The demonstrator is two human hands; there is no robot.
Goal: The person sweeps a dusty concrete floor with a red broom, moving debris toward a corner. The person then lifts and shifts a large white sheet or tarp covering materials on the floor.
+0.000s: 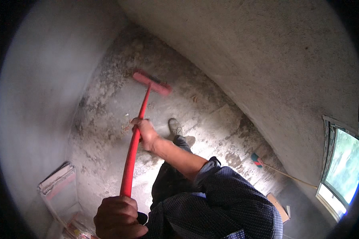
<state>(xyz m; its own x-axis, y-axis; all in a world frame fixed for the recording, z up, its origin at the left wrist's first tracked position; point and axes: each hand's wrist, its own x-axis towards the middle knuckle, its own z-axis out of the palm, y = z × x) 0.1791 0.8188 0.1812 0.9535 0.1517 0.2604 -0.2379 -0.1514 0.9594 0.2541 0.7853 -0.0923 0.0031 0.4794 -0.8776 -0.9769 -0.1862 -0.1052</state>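
A red broom (132, 163) slants from the lower left up to its wide head, whose dark bristles (153, 79) show along the far side. The slightly blurred head is at the concrete floor; I cannot tell whether it touches. Close to the camera, my left hand (119, 217) is wrapped round the handle's upper end. Farther down, my right hand (144, 133) grips the same handle, its bare forearm reaching in from the dark, dotted sleeve. Both hands are closed, and the left one hides the handle's tip.
Rough grey walls (267, 59) meet the stained floor (111, 99). My shoe (174, 126) stands behind the broom head. At right, a thin stick with a red-and-green end (257, 160) lies below a window (343, 163). Stacked panels (60, 187) lean at lower left; cardboard (278, 208) lies at lower right.
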